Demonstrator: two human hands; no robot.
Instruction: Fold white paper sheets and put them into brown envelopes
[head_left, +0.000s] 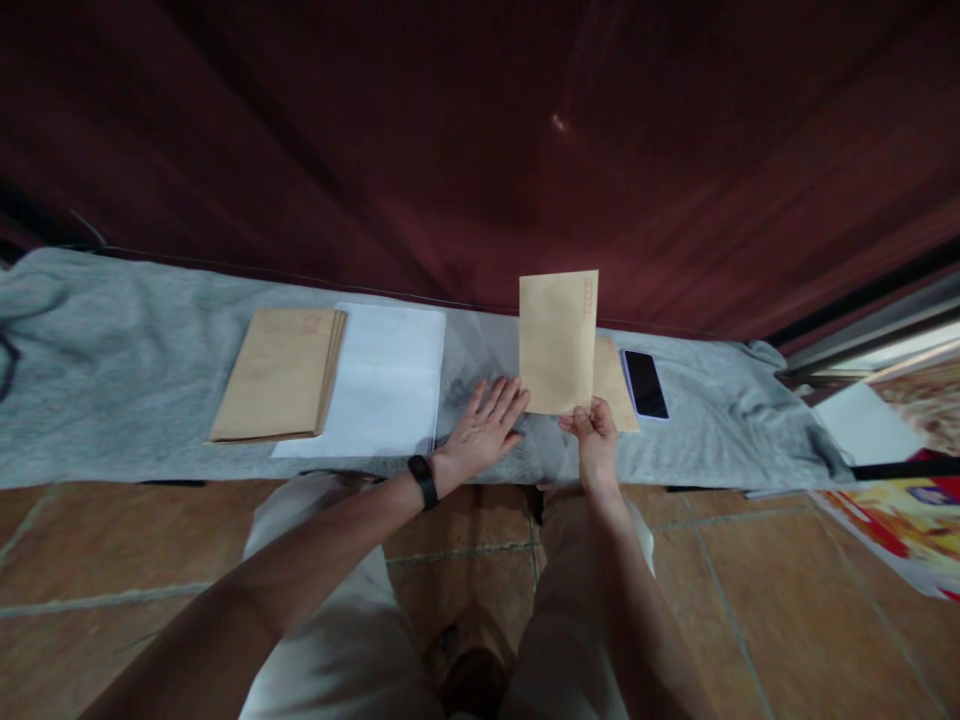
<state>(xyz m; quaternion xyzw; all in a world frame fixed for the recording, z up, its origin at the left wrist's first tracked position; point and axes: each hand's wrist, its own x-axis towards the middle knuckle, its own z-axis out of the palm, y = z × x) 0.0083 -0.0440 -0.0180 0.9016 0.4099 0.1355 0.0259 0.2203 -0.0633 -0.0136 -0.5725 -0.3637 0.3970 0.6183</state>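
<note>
Over the grey cloth (pixel 150 380) on the desk, the right hand (pixel 596 440) pinches an envelope (pixel 559 340) by its bottom edge so it stands up, while the left hand (pixel 484 430) lies spread flat beside it, near the paper (pixel 390 380).

Both forearms are bare, with no sleeves showing. A black band with a small dark face circles the wrist of the left hand (pixel 484 432). Pale, cream-coloured trousers cover both legs, and a brownish shoe shows below.
</note>
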